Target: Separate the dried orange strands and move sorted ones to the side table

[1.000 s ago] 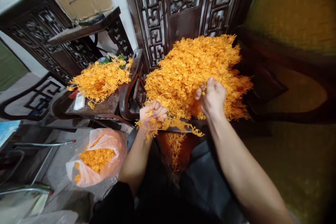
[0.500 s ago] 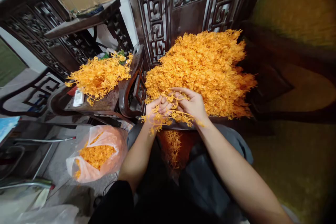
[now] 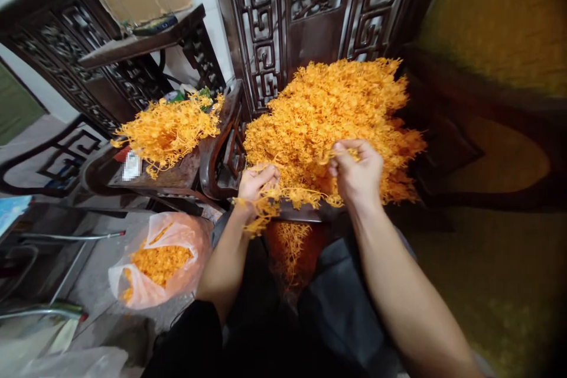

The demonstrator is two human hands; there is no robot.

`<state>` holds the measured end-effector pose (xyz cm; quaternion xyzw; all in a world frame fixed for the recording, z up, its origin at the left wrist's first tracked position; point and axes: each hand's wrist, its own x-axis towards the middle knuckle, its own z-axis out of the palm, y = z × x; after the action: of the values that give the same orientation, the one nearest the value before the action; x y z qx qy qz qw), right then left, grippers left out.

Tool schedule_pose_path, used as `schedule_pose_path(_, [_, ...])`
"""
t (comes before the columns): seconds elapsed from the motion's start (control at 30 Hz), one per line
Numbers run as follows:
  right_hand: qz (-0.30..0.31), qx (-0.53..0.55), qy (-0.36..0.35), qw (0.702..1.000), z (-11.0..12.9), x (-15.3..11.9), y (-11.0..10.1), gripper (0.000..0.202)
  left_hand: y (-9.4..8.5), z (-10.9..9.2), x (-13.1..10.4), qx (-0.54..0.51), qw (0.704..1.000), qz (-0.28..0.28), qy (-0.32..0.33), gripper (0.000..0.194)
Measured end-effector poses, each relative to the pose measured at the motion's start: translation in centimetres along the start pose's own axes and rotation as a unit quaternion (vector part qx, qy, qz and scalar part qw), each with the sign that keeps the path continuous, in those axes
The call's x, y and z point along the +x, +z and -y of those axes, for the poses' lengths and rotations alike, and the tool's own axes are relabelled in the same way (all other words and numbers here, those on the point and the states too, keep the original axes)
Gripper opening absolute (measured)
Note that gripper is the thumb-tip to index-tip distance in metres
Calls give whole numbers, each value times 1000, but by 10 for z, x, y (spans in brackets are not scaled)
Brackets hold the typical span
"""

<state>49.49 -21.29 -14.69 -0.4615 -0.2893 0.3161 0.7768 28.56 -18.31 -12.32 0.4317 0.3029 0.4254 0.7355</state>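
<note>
A large heap of frilly orange plastic sprigs (image 3: 328, 106) lies on the dark wooden seat in front of me. My left hand (image 3: 258, 182) is closed on an orange sprig (image 3: 261, 212), whose stringy ends hang over the wrist and stretch right along the seat edge. To its right, my right hand (image 3: 358, 168) pinches a thin orange strand in front of the heap, thumb and forefinger together. The exact ends of both pieces blend into the orange behind them.
A smaller orange bunch (image 3: 170, 130) rests on a wooden chair at the left. On the floor stands a plastic bag (image 3: 201, 248) with orange pieces inside. Another orange cluster (image 3: 290, 251) shows below the seat edge, between my knees. A carved wooden backrest (image 3: 316, 35) rises behind the heap.
My hands have moved apart: the right one went to the right, away from the left, with a strand pinched in it. The left shifted slightly left, still holding the sprig.
</note>
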Motion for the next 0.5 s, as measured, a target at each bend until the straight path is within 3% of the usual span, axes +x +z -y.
schedule_pose_path(0.13, [60, -179, -94, 977, 3, -19, 13, 26, 8, 11, 6, 107, 992, -53, 29, 54])
schedule_pose_path(0.27, [76, -271, -185, 942, 5, -36, 24, 16, 18, 17, -1, 214, 971, -59, 90, 45])
schedule_pose_path(0.4, [115, -277, -188, 935, 5, -46, 29, 12, 21, 15, -9, 328, 928, -76, 158, 24])
schedule_pose_path(0.5, [92, -204, -98, 970, 1, -37, 28, 19, 18, 8, -13, 293, 942, -78, 143, 39])
